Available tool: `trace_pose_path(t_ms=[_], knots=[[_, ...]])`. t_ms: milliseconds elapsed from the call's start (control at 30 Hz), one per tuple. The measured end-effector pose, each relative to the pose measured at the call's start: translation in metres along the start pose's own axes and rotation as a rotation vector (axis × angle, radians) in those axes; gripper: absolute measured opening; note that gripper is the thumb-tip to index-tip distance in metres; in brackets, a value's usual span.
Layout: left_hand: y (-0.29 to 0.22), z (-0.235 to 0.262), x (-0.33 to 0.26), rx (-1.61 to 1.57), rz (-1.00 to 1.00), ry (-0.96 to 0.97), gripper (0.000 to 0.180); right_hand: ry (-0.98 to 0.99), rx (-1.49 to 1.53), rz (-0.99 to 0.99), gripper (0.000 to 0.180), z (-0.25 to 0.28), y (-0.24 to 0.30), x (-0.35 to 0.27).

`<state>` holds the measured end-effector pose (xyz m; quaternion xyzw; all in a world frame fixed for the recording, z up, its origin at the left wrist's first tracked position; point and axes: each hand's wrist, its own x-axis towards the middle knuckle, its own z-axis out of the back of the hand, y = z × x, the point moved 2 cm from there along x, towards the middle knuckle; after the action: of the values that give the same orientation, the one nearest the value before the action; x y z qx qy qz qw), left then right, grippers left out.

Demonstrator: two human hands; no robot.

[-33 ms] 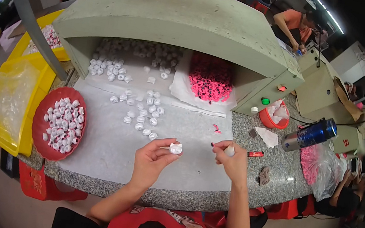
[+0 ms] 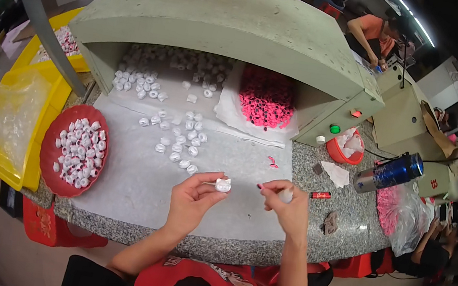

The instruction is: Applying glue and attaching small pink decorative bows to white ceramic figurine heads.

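Observation:
Between the thumb and fingers of my left hand [image 2: 195, 197] is a small white rounded piece [image 2: 223, 185], like those on the sheet. My right hand [image 2: 285, 209] pinches a tiny pink-and-dark piece [image 2: 260, 187] at its fingertips. A small white bottle [image 2: 285, 195] is also held in that hand, its lower part hidden by the fingers. The two hands are apart, above a white paper sheet [image 2: 217, 219]. Two small pink pieces [image 2: 272, 162] lie beyond my right hand. Several loose white pieces [image 2: 187, 142] lie farther off, in front of a pale green metal hood [image 2: 223, 28].
Under the hood, pink-and-dark pieces [image 2: 265, 104] lie heaped. A red bowl [image 2: 48, 168] of white pieces stands left, beside a yellow tray [image 2: 36, 166]. On the right are a red marker-like item [image 2: 321, 195], a crumpled cloth [image 2: 331, 222], a red tub [image 2: 338, 153] and a blue-and-silver flask [image 2: 390, 173].
My right hand has shifted slightly left, bringing the tiny piece a little nearer the white one. Both hands keep their holds.

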<state>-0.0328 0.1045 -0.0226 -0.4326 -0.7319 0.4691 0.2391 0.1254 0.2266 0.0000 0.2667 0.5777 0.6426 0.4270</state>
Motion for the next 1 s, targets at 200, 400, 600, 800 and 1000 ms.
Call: trace_pose_path(t_ms=[200, 400, 600, 800, 1000], knots=[[-0.006, -0.013, 0.002, 0.089, -0.156, 0.084, 0.031, 0.143, 0.084, 0.104, 0.007, -0.038, 0.039, -0.015], [-0.015, -0.015, 0.006, 0.245, -0.265, 0.089, 0.029, 0.188, 0.075, -0.054, 0.008, -0.035, 0.030, -0.002], [-0.023, -0.012, 0.007, 0.098, -0.147, 0.138, 0.029, 0.047, 0.137, 0.176, 0.016, -0.046, 0.029, -0.006], [-0.022, -0.016, 0.005, 0.099, -0.204, 0.106, 0.029, 0.098, 0.062, 0.362, 0.023, -0.046, 0.032, -0.005], [-0.023, -0.016, 0.007, 0.211, -0.267, 0.151, 0.025, 0.071, -0.011, 0.444, 0.020, -0.042, 0.034, -0.006]])
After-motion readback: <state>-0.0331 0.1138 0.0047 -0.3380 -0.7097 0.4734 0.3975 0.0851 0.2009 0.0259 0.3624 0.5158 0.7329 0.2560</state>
